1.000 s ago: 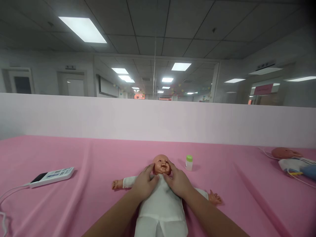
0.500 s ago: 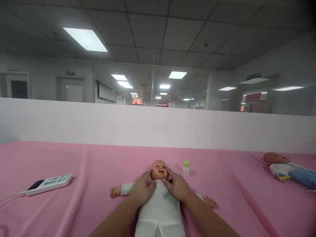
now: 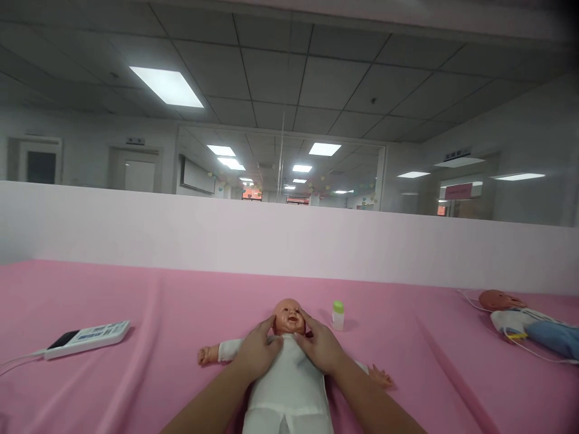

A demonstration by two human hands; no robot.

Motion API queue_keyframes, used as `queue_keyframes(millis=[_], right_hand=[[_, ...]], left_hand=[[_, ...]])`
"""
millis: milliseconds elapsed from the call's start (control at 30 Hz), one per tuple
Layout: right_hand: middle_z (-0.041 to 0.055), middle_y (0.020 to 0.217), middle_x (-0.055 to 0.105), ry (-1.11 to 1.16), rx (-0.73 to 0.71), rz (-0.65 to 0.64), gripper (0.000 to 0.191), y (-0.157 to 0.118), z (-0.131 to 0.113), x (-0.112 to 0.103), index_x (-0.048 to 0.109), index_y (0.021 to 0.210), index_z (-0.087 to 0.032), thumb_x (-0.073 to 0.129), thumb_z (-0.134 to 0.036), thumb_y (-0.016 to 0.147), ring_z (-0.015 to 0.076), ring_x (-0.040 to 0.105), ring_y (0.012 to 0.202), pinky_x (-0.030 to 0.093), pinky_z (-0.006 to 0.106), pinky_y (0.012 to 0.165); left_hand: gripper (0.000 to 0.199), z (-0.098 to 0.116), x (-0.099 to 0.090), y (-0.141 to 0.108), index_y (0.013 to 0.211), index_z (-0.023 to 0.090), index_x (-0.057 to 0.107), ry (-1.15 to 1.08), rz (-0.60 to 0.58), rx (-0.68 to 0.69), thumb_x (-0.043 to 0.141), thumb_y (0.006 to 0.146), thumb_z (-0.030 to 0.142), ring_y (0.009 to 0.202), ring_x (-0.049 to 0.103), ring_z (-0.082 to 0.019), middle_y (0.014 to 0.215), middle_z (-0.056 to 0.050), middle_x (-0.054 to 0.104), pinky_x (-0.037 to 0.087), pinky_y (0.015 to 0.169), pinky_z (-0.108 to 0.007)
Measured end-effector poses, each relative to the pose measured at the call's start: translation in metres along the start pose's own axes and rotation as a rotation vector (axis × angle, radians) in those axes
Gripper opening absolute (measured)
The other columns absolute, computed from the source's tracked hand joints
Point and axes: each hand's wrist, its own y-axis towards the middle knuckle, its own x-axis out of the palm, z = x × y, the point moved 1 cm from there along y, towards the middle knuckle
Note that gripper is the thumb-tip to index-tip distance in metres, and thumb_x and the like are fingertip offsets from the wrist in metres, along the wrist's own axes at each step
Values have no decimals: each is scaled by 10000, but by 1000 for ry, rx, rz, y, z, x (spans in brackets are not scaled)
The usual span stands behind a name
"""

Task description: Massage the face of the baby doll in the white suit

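A baby doll [image 3: 289,374] in white clothes lies face up on the pink cloth [image 3: 181,313], arms spread out to both sides. My left hand [image 3: 261,349] rests on the doll's shoulder and upper chest, its fingertips at the side of the doll's head and its thumb near the neck. On the other side, my right hand [image 3: 321,345] lies the same way, fingertips against the cheek and thumb near the collar. Both hands have their fingers apart and grip nothing. A small bottle with a green cap [image 3: 338,315] stands just beyond my right hand.
A white device with a dark screen and cable [image 3: 88,339] lies at the left. At the far right is a second doll [image 3: 538,322] in white and blue, with thin tubes. A low white wall [image 3: 289,241] runs behind the cloth, with glass above.
The view has tilted up slightly, so the room behind sits lower in the picture. My hands remain at the sides of the doll's head, with hardly any movement against it.
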Motion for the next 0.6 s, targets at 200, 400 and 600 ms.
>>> queue_keyframes(millis=[200, 400, 600], right_hand=[[72, 1155, 778, 0, 39, -36, 810, -1, -1, -2, 293, 1676, -280, 603, -471, 953, 234, 732, 915, 542, 361, 844], [93, 1268, 756, 1, 64, -133, 880, -4, -6, -9, 171, 1703, -299, 591, -538, 967, 262, 735, 1026, 534, 400, 924], [120, 1477, 651, 61, 115, -239, 918, -8, -9, -19, 153, 1704, -307, 618, -561, 955, 301, 685, 1246, 502, 451, 1063]], left_hand=[[745, 6, -2, -1, 1598, 115, 490, 2, -16, 9, 572, 923, 421, 1470, 521, -318, 1596, -148, 546, 371, 1241, -446], [766, 7, -3, 0, 1600, 106, 486, 5, -37, 21, 584, 918, 439, 1459, 527, -340, 1585, -158, 556, 383, 1226, -456], [765, 3, -2, 0, 1613, 135, 476, 17, -46, 42, 583, 916, 430, 1448, 541, -336, 1593, -146, 550, 406, 1200, -438]])
